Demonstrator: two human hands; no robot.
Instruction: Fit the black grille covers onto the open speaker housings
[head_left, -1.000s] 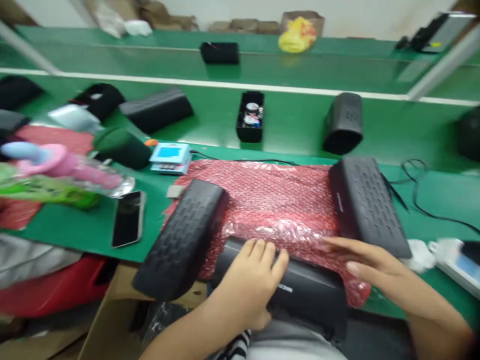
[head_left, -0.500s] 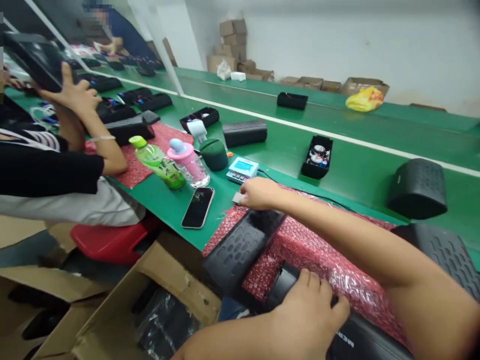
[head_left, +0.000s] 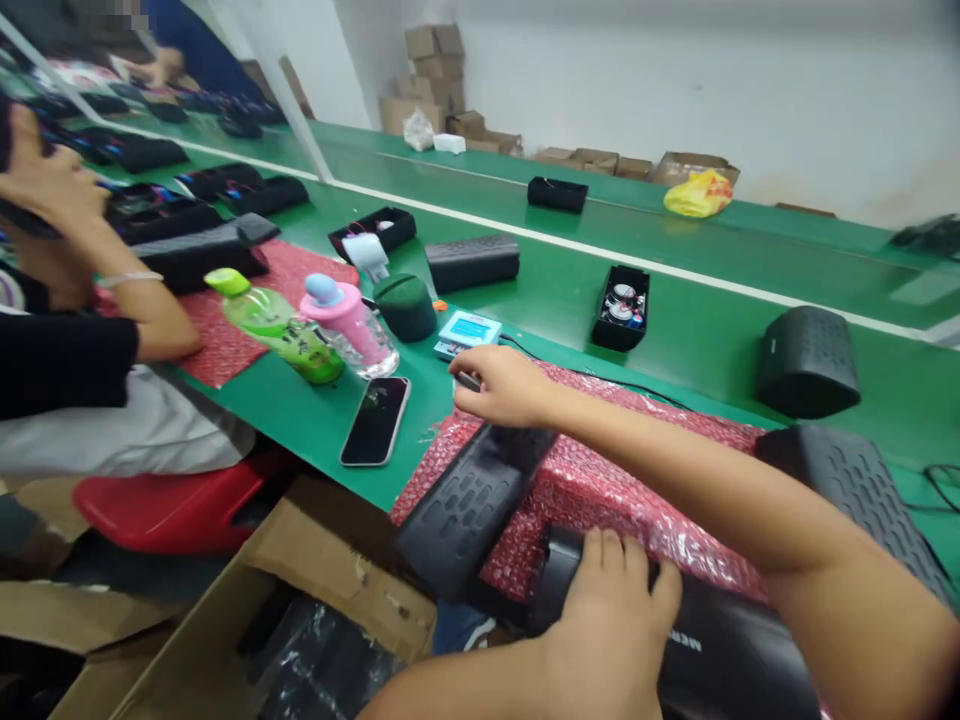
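Note:
My left hand (head_left: 615, 620) rests over a black speaker housing (head_left: 739, 640) with light lettering, its fingers curled over the edge. My right hand (head_left: 502, 385) is closed in a pinch on a small dark piece (head_left: 469, 381), mostly hidden by the fingers. Just beyond that hand stands a small light-blue tester (head_left: 469, 332) with a lit screen and a black cable. Below the right wrist, a black perforated speaker cover (head_left: 469, 505) lies tilted at the table edge. Red bubble wrap (head_left: 622, 490) spreads under these parts.
A phone (head_left: 375, 420), a green drink bottle (head_left: 281, 335) and a pink-topped bottle (head_left: 351, 325) are at the left. An open speaker shell (head_left: 621, 305) and a closed speaker (head_left: 806, 360) stand farther back. A co-worker's arm (head_left: 142, 290) is at far left; below is an open carton (head_left: 225, 600).
The view has swung slightly right. My right hand has turned a little beside the tester; the piece in its fingers looked light grey before and dark now. My left hand stays on the housing.

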